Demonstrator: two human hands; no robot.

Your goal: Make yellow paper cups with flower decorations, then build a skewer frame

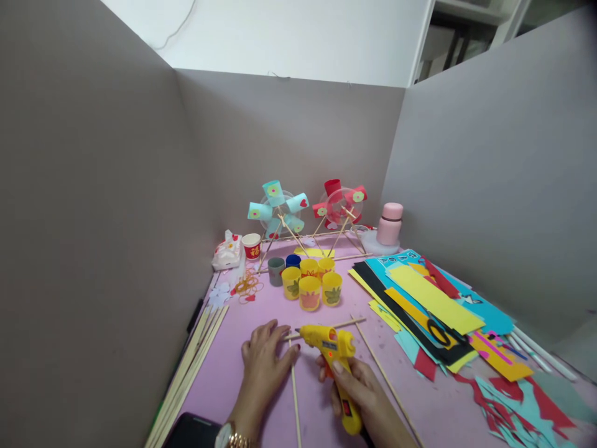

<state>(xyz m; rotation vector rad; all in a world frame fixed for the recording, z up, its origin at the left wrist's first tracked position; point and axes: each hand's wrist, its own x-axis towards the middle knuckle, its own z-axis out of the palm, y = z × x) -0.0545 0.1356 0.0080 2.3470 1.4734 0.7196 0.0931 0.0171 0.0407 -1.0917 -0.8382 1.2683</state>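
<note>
My right hand (pixel 357 386) is wrapped round the handle of a yellow hot glue gun (pixel 333 358), its nozzle pointing left toward where thin wooden sticks (pixel 326 328) cross on the pink tabletop (pixel 261 305). My left hand (pixel 265 358) lies on the table with fingers pressed down on the sticks beside the nozzle. Just beyond stand several yellow paper cups (pixel 310 283) with leaf decorations.
At the back stand a blue cup windmill (pixel 278 211) and a red one (pixel 340 205), beside a pink bottle (pixel 390 224). Coloured paper sheets (pixel 433 305) with scissors (pixel 438 333) lie at right. A stick bundle (pixel 193 367) lies at left, near rubber bands (pixel 246 286). Grey partitions enclose the desk.
</note>
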